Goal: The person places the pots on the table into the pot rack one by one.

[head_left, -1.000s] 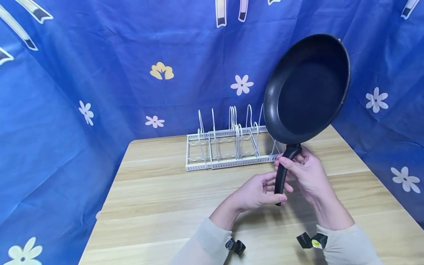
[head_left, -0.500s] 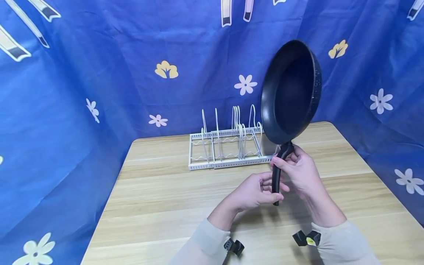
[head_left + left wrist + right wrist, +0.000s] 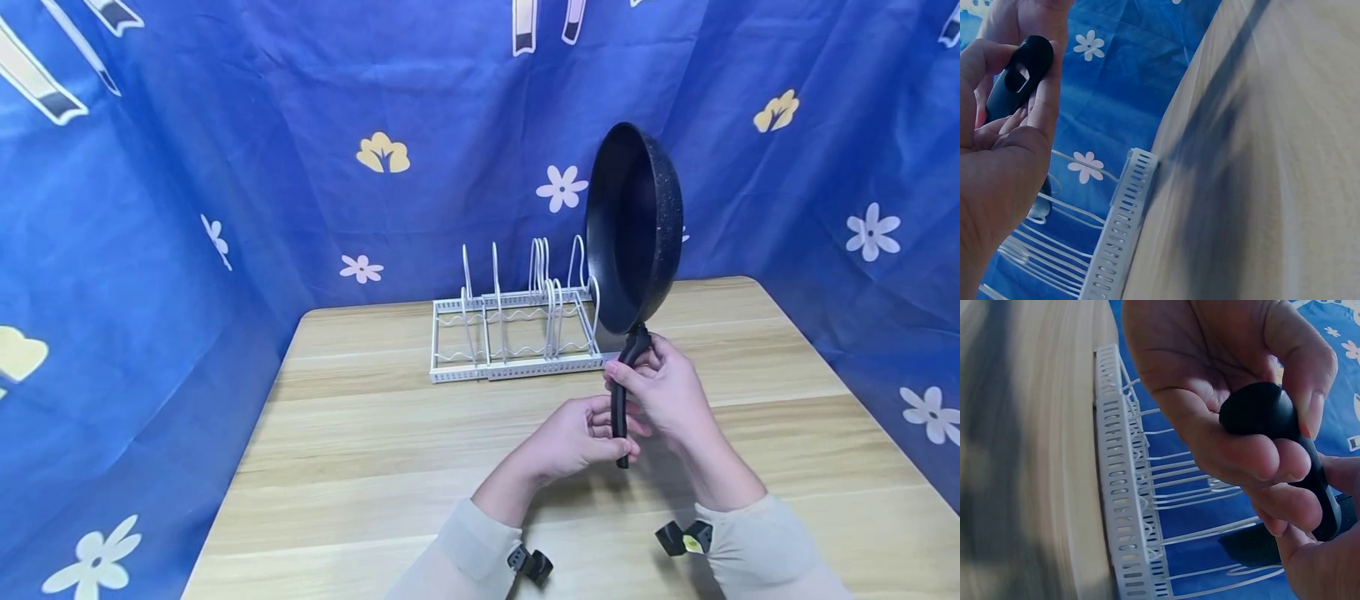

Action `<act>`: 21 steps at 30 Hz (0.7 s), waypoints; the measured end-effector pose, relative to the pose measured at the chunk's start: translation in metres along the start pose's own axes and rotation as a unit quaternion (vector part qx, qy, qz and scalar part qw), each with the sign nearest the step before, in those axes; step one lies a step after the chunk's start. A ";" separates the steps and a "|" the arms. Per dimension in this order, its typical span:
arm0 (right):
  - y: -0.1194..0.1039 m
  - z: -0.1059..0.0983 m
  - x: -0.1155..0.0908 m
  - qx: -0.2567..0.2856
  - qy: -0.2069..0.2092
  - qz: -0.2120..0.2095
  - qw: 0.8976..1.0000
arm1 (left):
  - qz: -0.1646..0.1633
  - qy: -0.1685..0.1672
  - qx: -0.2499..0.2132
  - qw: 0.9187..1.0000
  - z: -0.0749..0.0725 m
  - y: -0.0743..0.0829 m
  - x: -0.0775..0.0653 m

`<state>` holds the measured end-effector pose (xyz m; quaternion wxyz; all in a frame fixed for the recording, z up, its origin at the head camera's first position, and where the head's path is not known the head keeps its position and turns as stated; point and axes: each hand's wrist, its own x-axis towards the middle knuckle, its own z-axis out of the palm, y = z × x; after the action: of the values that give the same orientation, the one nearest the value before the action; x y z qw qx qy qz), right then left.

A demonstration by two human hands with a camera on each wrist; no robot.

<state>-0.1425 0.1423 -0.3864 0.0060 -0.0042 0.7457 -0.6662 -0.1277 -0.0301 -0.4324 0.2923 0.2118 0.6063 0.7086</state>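
One black frying pan [image 3: 632, 229] is held above the wooden table [image 3: 360, 467], tipped up on edge with its inside facing left and its handle [image 3: 619, 404] pointing down. The right hand [image 3: 670, 390] grips the handle just below the pan, thumb on the near side and fingers bent behind. The left hand [image 3: 573, 435] has the handle's lower end between thumb and curled fingers, the fingers partly spread. The white wire rack [image 3: 543, 367] sits at the table's rear; the pan hides its right end, and contact between the two cannot be determined. A blue patterned curtain [image 3: 300, 192] hangs behind.
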 end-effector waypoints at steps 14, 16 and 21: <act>0.022 0.003 0.009 -0.051 -0.001 0.027 0.998 | -0.018 0.024 -0.017 0.999 -0.004 -0.027 0.006; 0.025 0.004 0.011 -0.054 -0.004 0.032 0.998 | -0.018 0.026 -0.019 0.999 -0.005 -0.030 0.007; 0.030 0.004 0.015 -0.061 -0.010 0.045 0.997 | -0.021 0.033 -0.023 0.999 -0.005 -0.035 0.009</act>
<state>-0.1570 0.1411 -0.4163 0.0433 0.0224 0.7840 -0.6188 -0.1322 -0.0240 -0.4678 0.2913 0.1686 0.6039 0.7225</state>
